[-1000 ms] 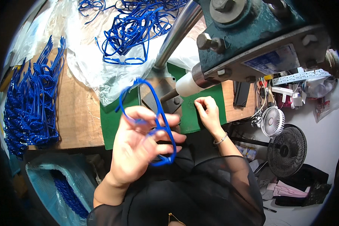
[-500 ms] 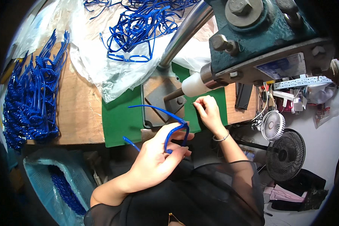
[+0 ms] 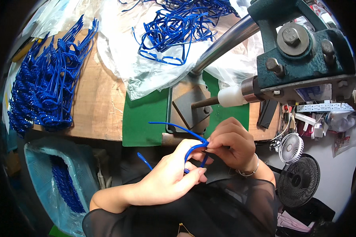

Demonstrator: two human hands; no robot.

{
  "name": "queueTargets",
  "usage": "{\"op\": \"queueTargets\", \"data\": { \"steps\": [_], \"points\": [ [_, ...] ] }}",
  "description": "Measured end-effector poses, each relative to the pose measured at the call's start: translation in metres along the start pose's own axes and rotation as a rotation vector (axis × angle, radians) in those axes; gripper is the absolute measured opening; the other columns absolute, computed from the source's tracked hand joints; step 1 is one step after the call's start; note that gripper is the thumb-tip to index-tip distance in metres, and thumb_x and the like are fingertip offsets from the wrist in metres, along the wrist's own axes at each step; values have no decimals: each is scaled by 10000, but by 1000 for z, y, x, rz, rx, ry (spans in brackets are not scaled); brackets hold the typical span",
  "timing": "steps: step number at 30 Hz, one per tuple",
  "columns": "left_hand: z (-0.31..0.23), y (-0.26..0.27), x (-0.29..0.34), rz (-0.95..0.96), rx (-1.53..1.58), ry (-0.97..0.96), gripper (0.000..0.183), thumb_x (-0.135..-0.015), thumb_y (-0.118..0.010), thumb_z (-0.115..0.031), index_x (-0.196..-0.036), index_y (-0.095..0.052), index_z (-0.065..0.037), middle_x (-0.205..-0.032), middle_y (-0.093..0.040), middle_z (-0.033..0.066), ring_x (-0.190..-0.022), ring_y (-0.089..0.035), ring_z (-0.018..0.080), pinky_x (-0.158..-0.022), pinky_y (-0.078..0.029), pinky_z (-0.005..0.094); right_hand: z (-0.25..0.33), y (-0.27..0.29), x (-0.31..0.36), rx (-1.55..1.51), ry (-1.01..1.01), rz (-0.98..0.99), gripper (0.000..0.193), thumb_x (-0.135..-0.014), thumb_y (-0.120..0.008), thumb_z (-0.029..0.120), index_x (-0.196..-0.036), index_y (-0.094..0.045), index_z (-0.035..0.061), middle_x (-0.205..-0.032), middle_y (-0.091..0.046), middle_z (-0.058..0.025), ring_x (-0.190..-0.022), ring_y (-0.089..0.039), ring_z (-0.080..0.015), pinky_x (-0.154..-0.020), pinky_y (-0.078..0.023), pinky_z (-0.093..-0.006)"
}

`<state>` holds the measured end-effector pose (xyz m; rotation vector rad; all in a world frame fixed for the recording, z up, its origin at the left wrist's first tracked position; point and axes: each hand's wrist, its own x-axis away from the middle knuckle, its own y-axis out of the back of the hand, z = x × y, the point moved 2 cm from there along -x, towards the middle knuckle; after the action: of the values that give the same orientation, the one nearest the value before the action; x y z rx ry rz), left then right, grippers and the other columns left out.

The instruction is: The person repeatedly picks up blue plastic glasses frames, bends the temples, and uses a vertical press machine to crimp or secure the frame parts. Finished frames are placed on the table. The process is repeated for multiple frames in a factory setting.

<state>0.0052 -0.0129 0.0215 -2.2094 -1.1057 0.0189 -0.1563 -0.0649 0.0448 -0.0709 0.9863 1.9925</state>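
Note:
A blue plastic glasses frame (image 3: 186,143) is held over my lap, just below the bench edge. My left hand (image 3: 174,173) grips its front from underneath, and one blue arm sticks out to the left. My right hand (image 3: 231,144) pinches the frame's right end with thumb and fingertips, a bracelet on the wrist. Both hands touch the frame at once. The frame's far side is hidden by my fingers.
A teal press (image 3: 300,51) with a steel lever (image 3: 221,43) and white tip stands over a metal block (image 3: 192,108) on a green mat (image 3: 144,118). Loose blue frames (image 3: 174,27) lie on clear plastic; stacked frames (image 3: 43,79) sit left. A blue basket (image 3: 55,177) and fans (image 3: 298,179) are below.
My left hand has brought the blue frame down from over the green mat to my lap. My right hand left the mat and took hold of the frame's end.

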Motion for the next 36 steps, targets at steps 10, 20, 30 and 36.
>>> {"op": "queueTargets", "data": {
  "steps": [10, 20, 30, 36],
  "points": [
    [0, -5, 0, -20, -219, -55, 402, -843, -461, 16, -1204, -282, 15, -1065, -515, 171, -814, -601, 153, -712, -480, 251, -2, 0, 10, -109, -91, -44, 162, -665, -697, 30, -790, -595, 49, -743, -577, -43, -666, -533, -184, -565, -426, -269],
    [4, -6, 2, 5, -58, -1, 420, -844, -473, 8, -1212, -271, 5, -1072, -500, 173, -824, -595, 165, -718, -494, 268, 6, -1, 4, 13, -75, 17, 141, -684, -675, 20, -788, -584, 50, -726, -560, -50, -652, -520, -203, -553, -421, -278],
    [2, -7, 3, 34, -10, 43, 430, -845, -481, -2, -1216, -264, 0, -1089, -495, 179, -841, -590, 170, -729, -496, 276, 5, 3, 6, -105, -125, 0, 157, -664, -712, 62, -774, -600, 59, -732, -587, -34, -658, -540, -180, -563, -431, -262],
    [5, -6, 3, 10, -97, -7, 414, -852, -476, -10, -1209, -268, 11, -1094, -494, 177, -842, -592, 152, -724, -493, 262, 6, 3, 3, -37, -74, 51, 154, -665, -707, 58, -777, -600, 65, -738, -589, -27, -660, -539, -182, -563, -432, -268]
  ]
}}
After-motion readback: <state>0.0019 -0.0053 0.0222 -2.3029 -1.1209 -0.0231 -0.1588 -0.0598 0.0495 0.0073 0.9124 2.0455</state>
